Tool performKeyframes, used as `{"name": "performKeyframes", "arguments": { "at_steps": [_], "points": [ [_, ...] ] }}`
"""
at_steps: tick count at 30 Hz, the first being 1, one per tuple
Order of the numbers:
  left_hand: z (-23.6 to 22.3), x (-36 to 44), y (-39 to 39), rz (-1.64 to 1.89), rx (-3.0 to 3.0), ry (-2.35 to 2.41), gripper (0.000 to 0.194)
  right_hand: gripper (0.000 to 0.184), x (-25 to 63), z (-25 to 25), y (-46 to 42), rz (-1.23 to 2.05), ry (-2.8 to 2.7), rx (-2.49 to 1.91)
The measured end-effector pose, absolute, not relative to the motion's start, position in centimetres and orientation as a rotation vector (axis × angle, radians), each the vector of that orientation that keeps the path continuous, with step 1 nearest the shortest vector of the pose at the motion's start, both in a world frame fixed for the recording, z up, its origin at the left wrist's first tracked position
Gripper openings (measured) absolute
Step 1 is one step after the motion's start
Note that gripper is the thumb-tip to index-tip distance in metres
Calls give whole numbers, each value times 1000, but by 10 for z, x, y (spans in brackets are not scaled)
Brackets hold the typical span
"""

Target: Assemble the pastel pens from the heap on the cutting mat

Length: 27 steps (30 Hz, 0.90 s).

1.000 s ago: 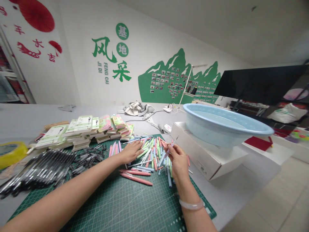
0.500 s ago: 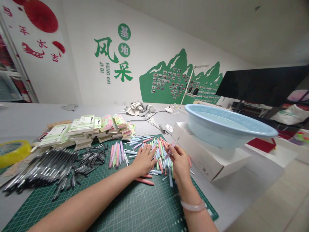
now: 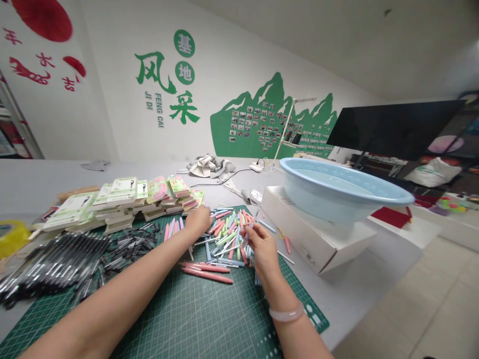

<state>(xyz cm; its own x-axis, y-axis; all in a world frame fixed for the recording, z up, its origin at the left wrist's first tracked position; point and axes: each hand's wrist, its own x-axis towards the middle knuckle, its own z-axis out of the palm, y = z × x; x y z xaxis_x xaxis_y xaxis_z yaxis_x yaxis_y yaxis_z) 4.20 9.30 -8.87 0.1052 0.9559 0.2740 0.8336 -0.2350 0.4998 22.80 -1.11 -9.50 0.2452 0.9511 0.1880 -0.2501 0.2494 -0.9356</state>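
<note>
From my seat at the camera feed, green wall lettering at 10 o'clock reads "FENG CAI" (image 3: 159, 110) and "JI DI" (image 3: 148, 100), with 基 and 地 in 2 green discs above. The print on the stacked card packs (image 3: 125, 187) at 9 o'clock is too small for me to read.

A glossy blue plastic basin (image 3: 318, 199) sits at 3 o'clock on a white cardboard box (image 3: 295, 224), walling off that side of the table (image 3: 348, 294). Clear-barrelled black pens (image 3: 67, 264) lie in rows at 8 o'clock; the left forearm partly blocks my view of the gridded green mat (image 3: 194, 319).

At 6 o'clock, slim pastel pens (image 3: 228, 232) lie heaped on it. At 5 o'clock the right hand (image 3: 262, 244) has its grip closed on a lilac pen (image 3: 245, 241), pinched above the heap's edge. The left hand (image 3: 198, 219) is at 8 o'clock, beside the heap; its fingers are hidden, so I cannot tell its grip.
</note>
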Motion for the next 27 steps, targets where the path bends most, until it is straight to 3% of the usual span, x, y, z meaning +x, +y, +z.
{"name": "performKeyframes", "arguments": {
  "at_steps": [5,9,15,27],
  "points": [
    [-57,43,61,1013,1998,1433,31,31,211,-101,-16,1170,-1012,-939],
    [-33,39,29,1212,1532,796,25,26,200,-102,-23,1210,-1142,-925],
    [-19,41,18,1246,1559,842,19,18,194,-99,-28,1213,-1208,-915],
    [-16,44,19,1184,1736,834,17,20,193,-102,-26,1230,-1204,-896]
  ]
}}
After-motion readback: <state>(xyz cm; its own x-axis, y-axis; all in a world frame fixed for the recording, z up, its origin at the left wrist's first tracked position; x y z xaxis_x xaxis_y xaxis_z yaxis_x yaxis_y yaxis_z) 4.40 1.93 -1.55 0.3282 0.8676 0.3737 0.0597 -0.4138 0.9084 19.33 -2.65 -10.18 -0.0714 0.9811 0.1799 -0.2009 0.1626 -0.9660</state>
